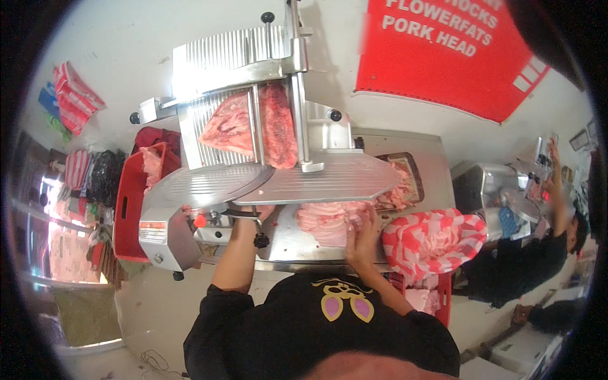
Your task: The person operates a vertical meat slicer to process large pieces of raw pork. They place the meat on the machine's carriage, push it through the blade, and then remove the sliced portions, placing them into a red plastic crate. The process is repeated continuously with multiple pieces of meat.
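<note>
A metal slicer point(225, 63) holds a slab of red, fat-marbled meat point(231, 126) on its tilted carriage, above a ridged round blade plate point(190, 187). My left hand point(265, 211) reaches under the machine behind a black knob point(259, 239); its fingers are hidden. My right hand point(360, 240) is closed on the side of a pile of pale pink meat slices point(323, 221) lying on the steel base below the machine. Beside it is a red-and-white checked bag point(405, 253) with meat inside. A metal tray point(415, 180) of meat scraps sits behind the pile.
Red crates of meat stand at left point(123, 215) and below the bag point(443, 304). A co-worker in black point(519, 266) reaches up to a second slicer point(481, 187) at right; another dark sleeve point(551, 316) shows lower right. A red sign point(430, 76) hangs on the wall.
</note>
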A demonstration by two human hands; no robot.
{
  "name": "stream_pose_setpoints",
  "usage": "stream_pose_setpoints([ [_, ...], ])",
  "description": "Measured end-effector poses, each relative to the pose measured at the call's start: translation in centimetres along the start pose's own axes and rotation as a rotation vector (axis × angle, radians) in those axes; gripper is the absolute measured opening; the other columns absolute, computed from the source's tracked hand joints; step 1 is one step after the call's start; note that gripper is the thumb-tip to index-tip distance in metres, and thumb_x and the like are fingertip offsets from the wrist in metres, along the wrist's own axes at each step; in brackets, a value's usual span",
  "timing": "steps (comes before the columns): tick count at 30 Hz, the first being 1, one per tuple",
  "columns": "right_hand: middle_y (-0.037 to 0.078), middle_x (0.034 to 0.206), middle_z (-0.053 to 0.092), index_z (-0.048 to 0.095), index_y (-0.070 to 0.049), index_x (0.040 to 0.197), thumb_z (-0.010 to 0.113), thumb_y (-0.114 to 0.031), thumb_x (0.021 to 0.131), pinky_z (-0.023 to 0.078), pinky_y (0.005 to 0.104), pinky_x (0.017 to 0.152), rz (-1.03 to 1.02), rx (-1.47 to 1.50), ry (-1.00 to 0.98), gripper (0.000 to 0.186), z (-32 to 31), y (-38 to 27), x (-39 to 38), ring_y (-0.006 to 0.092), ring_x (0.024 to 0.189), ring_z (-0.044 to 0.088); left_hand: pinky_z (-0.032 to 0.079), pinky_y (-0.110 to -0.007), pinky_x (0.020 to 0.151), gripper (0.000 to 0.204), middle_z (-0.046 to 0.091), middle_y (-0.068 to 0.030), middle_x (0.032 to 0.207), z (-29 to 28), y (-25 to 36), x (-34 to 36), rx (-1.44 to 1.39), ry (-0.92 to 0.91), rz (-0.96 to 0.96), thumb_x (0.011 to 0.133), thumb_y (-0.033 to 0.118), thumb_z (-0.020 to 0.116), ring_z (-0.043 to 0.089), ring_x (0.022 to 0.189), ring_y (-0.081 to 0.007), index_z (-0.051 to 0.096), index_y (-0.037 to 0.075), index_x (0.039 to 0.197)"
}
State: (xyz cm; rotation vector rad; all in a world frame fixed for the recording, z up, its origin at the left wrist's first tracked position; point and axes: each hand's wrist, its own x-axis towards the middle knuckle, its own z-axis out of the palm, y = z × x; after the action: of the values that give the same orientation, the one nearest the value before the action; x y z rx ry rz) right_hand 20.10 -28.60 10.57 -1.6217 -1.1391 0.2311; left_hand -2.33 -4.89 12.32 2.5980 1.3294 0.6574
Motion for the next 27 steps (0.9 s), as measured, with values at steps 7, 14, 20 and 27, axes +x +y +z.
stream_pose_setpoints([
  [7,0.026,0.15,0.038,0.046,0.004,0.134,0.054,-0.004,0.099,0.034,0.0504,0.116,-0.068,-0.123,0.051,0.036,0.2,1.8,-0.5,0.042,0.137,0.041,0.043,-0.039,0.111,0.045,0.059,-0.0192,0.141,-1.3,2.8,0.3,0.056,-0.021,0.012,0.105,0.03,0.052,0.055,0.131,-0.0294,0.054,0.004,0.141],
  [14,0.027,0.129,0.055,0.052,0.002,0.131,0.061,-0.012,0.098,0.042,0.0545,0.107,-0.146,-0.272,0.223,0.037,0.2,1.5,-0.3,0.0466,0.12,0.052,0.048,-0.042,0.102,0.037,0.066,-0.0193,0.126,2.8,-1.7,-0.7,-0.161,-0.028,0.064,0.106,0.028,0.05,0.06,0.117,-0.0305,0.061,0.001,0.13],
  [20,0.024,0.136,0.051,0.056,0.001,0.122,0.068,-0.015,0.092,0.037,0.0534,0.114,-0.084,-0.238,0.129,0.036,0.6,2.5,-1.1,0.0455,0.132,0.046,0.049,-0.041,0.09,0.035,0.069,-0.0171,0.112,7.3,-5.5,0.5,-0.518,-0.121,-0.021,0.107,0.027,0.05,0.061,0.101,-0.0284,0.066,0.001,0.123],
  [27,0.023,0.137,0.05,0.051,0.002,0.125,0.065,-0.024,0.096,0.034,0.0517,0.119,-0.111,-0.264,0.155,0.042,0.3,2.4,-0.9,0.0428,0.136,0.044,0.049,-0.031,0.078,0.037,0.061,-0.0111,0.117,5.3,-3.0,4.7,-2.132,-0.345,-0.221,0.108,0.028,0.046,0.052,0.093,-0.0195,0.058,0.003,0.132],
])
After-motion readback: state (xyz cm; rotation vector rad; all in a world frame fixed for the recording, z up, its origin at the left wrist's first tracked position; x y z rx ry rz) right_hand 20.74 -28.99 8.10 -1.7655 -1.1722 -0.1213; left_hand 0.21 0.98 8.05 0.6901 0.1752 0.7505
